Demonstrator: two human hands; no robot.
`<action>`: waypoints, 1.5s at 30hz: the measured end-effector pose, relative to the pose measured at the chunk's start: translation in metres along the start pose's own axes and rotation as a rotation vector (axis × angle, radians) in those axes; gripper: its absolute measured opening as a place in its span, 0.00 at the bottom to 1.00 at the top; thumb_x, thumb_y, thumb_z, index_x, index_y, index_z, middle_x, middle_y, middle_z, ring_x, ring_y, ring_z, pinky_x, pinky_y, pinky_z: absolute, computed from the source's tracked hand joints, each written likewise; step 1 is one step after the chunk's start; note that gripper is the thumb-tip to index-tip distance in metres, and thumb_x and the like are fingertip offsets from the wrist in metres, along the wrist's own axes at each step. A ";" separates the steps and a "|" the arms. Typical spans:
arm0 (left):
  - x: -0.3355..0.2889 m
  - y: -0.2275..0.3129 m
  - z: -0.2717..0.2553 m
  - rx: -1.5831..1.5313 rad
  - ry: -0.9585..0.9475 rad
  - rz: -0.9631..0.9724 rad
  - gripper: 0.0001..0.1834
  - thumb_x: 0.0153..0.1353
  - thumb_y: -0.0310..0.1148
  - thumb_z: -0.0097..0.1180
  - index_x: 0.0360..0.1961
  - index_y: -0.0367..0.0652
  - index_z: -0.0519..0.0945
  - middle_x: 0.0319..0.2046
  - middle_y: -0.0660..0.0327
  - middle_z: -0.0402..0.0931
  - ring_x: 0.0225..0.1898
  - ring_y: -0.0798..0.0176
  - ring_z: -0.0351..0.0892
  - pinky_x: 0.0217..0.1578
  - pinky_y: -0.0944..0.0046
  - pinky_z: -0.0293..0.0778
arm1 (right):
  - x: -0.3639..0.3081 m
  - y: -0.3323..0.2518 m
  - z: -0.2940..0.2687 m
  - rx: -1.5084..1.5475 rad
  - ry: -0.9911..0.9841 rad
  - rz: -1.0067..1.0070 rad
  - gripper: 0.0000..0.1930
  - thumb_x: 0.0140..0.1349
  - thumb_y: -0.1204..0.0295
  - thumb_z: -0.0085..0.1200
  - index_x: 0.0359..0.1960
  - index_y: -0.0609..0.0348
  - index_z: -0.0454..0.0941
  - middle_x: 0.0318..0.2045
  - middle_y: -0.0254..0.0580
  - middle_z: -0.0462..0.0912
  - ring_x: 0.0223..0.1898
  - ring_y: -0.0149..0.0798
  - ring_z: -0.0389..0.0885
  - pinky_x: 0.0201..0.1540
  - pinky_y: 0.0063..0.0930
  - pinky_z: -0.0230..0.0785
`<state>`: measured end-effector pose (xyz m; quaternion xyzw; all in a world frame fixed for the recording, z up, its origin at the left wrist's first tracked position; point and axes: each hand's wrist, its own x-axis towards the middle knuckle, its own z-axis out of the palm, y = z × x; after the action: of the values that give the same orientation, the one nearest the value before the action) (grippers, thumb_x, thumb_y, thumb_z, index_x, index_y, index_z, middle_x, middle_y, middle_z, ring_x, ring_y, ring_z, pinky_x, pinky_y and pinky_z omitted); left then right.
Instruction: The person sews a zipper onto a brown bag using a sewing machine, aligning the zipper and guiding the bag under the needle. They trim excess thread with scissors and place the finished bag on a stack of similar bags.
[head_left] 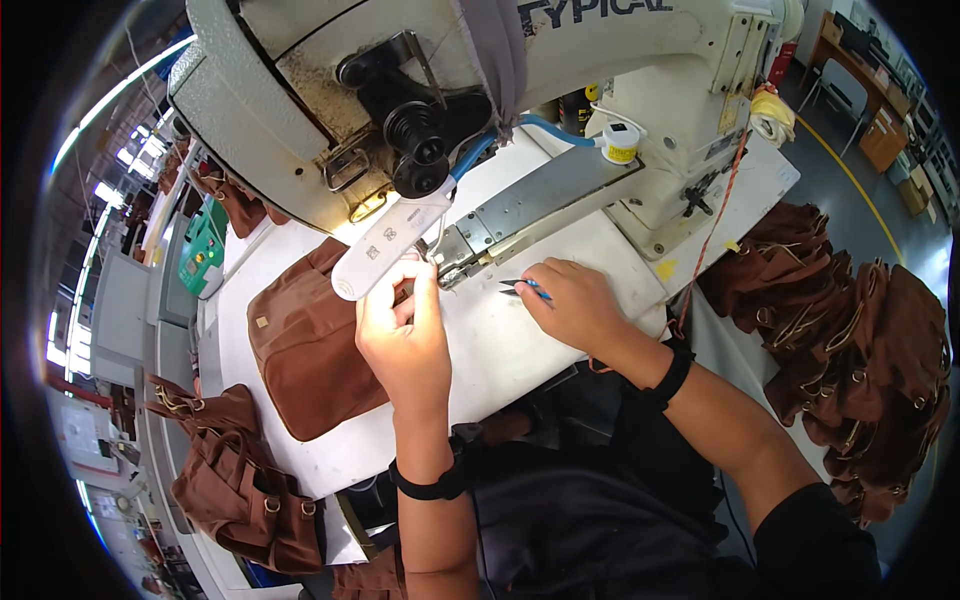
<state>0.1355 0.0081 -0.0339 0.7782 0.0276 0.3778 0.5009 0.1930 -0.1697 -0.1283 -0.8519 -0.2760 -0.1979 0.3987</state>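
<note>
My left hand point(405, 345) is raised at the needle area of a large cream sewing machine point(570, 60), its thumb and fingers pinched together just under a white lamp point(385, 250). Whatever lies between those fingertips is too small to make out. On the white table point(500, 345) to the right, my right hand point(582, 308) is closed around small thread snips point(541, 291) with blue on the handle. Their dark, pointed blades face left toward the machine's narrow metal arm point(540, 215). A brown bag piece point(315, 350) lies behind and left of my left hand.
Brown bags with metal rings point(250, 490) hang at the table's left edge. A big heap of brown bags point(850, 350) sits at the right. A green device point(203, 248) stands far left. An orange cord point(715, 220) hangs beside the machine, near a yellow cloth point(772, 115).
</note>
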 end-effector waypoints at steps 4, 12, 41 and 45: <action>0.000 -0.008 -0.008 -0.346 -0.011 -0.238 0.05 0.72 0.25 0.58 0.45 0.34 0.80 0.47 0.59 0.81 0.47 0.68 0.83 0.46 0.68 0.82 | 0.000 0.003 0.000 0.006 0.024 -0.001 0.05 0.63 0.69 0.62 0.33 0.55 0.81 0.28 0.40 0.82 0.31 0.48 0.82 0.35 0.40 0.74; 0.003 -0.010 -0.011 -0.302 -0.045 -0.285 0.10 0.73 0.28 0.58 0.50 0.34 0.80 0.47 0.57 0.81 0.48 0.67 0.83 0.47 0.65 0.84 | 0.000 0.002 0.000 0.041 0.046 -0.011 0.04 0.63 0.70 0.63 0.33 0.55 0.82 0.28 0.40 0.82 0.30 0.48 0.82 0.34 0.39 0.74; 0.005 -0.009 -0.023 -0.381 -0.383 -0.543 0.33 0.70 0.38 0.61 0.70 0.29 0.67 0.66 0.46 0.70 0.47 0.67 0.81 0.37 0.67 0.83 | 0.047 -0.076 -0.070 0.437 -0.184 0.252 0.18 0.66 0.72 0.65 0.56 0.60 0.80 0.28 0.23 0.78 0.29 0.17 0.69 0.33 0.18 0.63; 0.008 -0.011 -0.035 -0.258 -0.580 -0.691 0.25 0.71 0.40 0.62 0.58 0.29 0.78 0.32 0.62 0.81 0.25 0.78 0.73 0.23 0.73 0.72 | 0.054 -0.072 -0.077 0.473 -0.202 0.288 0.16 0.66 0.72 0.63 0.55 0.61 0.80 0.25 0.25 0.78 0.27 0.18 0.68 0.31 0.19 0.62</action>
<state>0.1231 0.0439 -0.0311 0.7283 0.0969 -0.0441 0.6769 0.1803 -0.1760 -0.0107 -0.7811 -0.2290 0.0164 0.5807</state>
